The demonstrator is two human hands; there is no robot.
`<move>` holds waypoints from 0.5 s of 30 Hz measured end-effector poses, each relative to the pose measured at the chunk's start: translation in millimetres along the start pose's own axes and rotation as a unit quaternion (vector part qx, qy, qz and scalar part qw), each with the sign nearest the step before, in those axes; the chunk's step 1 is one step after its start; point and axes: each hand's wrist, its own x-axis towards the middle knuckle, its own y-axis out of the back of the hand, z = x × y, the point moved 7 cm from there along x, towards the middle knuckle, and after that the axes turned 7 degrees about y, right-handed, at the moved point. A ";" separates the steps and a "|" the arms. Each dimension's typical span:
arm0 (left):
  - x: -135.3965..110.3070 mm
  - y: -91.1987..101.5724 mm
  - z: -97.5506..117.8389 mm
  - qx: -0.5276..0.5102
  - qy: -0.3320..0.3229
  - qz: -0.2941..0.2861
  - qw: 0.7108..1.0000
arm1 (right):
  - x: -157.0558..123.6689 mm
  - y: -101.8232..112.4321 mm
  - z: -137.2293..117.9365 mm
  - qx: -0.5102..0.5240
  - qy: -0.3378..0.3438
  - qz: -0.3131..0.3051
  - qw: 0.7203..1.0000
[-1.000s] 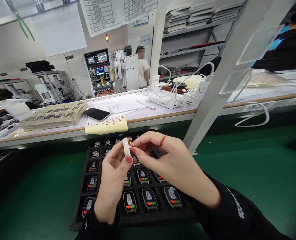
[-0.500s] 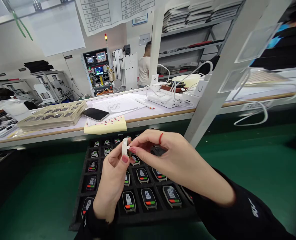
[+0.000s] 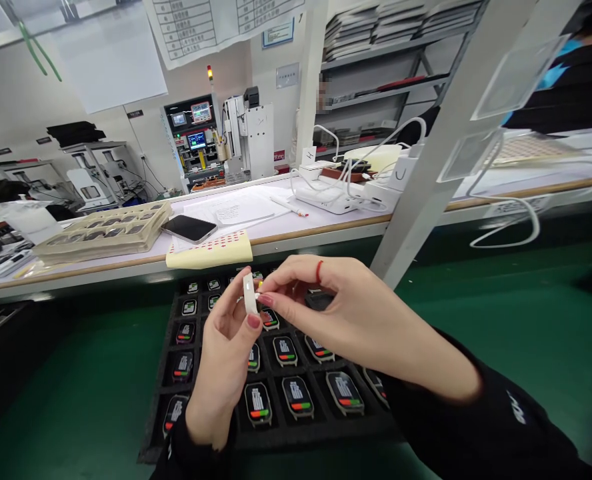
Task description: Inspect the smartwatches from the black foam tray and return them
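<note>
My left hand (image 3: 223, 363) holds a small white part (image 3: 249, 294) upright by its edges, between thumb and fingers. My right hand (image 3: 336, 317) reaches in from the right, and its thumb and forefinger pinch at the right side of the same white part. Both hands hover over a black foam tray (image 3: 166, 407) on the green mat. The tray holds several small black devices (image 3: 298, 397) with printed labels and red-green stickers.
A raised white shelf (image 3: 326, 230) runs across behind the tray, carrying a yellow sticker sheet (image 3: 211, 251), a phone (image 3: 189, 228), a beige parts tray (image 3: 103, 230), papers and white chargers with cables. A slanted white post (image 3: 426, 173) stands right of my hands. A person stands far back by the machines.
The hands and the white part have barely shifted, staying pinched together over the tray. The person in the background has walked right, behind the white column.
</note>
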 end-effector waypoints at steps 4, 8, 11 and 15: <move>-2.1 0.7 3.0 -0.011 -0.005 0.001 1.000 | 0.1 -2.7 2.3 0.031 -0.008 0.002 0.999; -3.3 -3.3 3.6 -0.033 0.006 -0.013 0.999 | -5.2 -8.8 7.8 0.063 -0.032 0.033 0.997; -3.9 -8.3 0.5 -0.038 0.026 -0.035 0.998 | -15.3 -9.5 7.7 0.057 -0.026 0.093 0.994; -4.7 -12.9 -6.2 -0.027 0.055 -0.059 0.996 | -34.5 -6.5 4.6 0.023 0.000 0.177 0.984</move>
